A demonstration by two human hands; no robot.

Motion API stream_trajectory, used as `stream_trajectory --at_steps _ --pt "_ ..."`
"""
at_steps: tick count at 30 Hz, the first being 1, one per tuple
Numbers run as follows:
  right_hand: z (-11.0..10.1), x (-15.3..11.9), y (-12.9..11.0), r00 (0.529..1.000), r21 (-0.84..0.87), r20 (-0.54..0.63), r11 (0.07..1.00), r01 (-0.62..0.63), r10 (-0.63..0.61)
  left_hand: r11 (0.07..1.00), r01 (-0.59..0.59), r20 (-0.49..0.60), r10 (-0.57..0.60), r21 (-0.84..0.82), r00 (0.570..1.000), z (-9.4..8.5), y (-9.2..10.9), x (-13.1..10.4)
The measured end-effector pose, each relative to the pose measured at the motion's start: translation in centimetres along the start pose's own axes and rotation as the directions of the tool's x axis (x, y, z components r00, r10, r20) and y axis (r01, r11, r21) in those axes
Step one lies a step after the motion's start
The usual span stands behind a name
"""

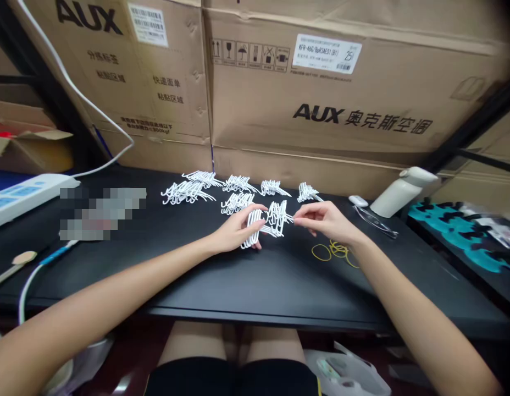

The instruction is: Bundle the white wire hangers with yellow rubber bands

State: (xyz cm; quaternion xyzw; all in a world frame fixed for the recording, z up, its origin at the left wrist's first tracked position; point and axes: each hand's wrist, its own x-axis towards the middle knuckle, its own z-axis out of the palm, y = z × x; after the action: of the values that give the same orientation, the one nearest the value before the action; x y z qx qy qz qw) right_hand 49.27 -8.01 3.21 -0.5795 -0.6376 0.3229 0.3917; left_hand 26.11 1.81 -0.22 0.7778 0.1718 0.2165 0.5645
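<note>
My left hand [237, 230] is closed around a bunch of white wire hooks [251, 231], their bent ends lined up side by side. Directly right of it lies a small cluster of similar hooks [277, 213], touching or overlapping the held bunch. My right hand [326, 220] pinches the straight end of a white hook at that cluster's right edge. Farther back, more white hooks lie in separate heaps, among them a left heap [187, 192], a middle heap [239, 183] and a right heap [308, 192]. Yellow rubber bands [339, 250] lie under my right forearm.
Large AUX cartons [255, 99] wall off the back of the black table [247, 286]. At right are a white bottle [403, 192], eyeglasses [374, 221] and teal items [456, 236]. A power strip [28, 195] and a phone-like blurred item [110, 212] lie left.
</note>
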Motion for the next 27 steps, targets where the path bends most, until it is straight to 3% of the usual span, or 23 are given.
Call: stream_trajectory --at_steps 6,11,17,22,27 --pt "0.1 0.0 0.3 0.986 -0.014 -0.143 0.996 0.084 -0.085 0.999 -0.021 -0.013 0.021 0.034 1.0 0.1 -0.2 0.0" --pt "0.9 0.0 0.6 0.992 -0.032 -0.074 0.994 0.103 -0.105 0.998 -0.048 -0.007 0.048 0.03 0.999 0.2 -0.2 0.0" --pt "2.7 -0.1 0.7 0.996 -0.024 0.005 0.995 0.093 -0.093 0.996 -0.064 -0.087 0.068 0.054 0.994 0.2 -0.2 0.1" --pt "3.7 -0.2 0.8 0.993 0.001 -0.025 0.993 0.117 -0.117 0.997 -0.075 -0.108 0.078 0.033 0.991 0.3 0.0 0.0" --pt "4.4 -0.1 0.9 0.994 0.074 -0.021 0.992 0.105 -0.104 0.998 -0.056 -0.057 0.054 -0.034 0.997 0.5 -0.1 0.1"
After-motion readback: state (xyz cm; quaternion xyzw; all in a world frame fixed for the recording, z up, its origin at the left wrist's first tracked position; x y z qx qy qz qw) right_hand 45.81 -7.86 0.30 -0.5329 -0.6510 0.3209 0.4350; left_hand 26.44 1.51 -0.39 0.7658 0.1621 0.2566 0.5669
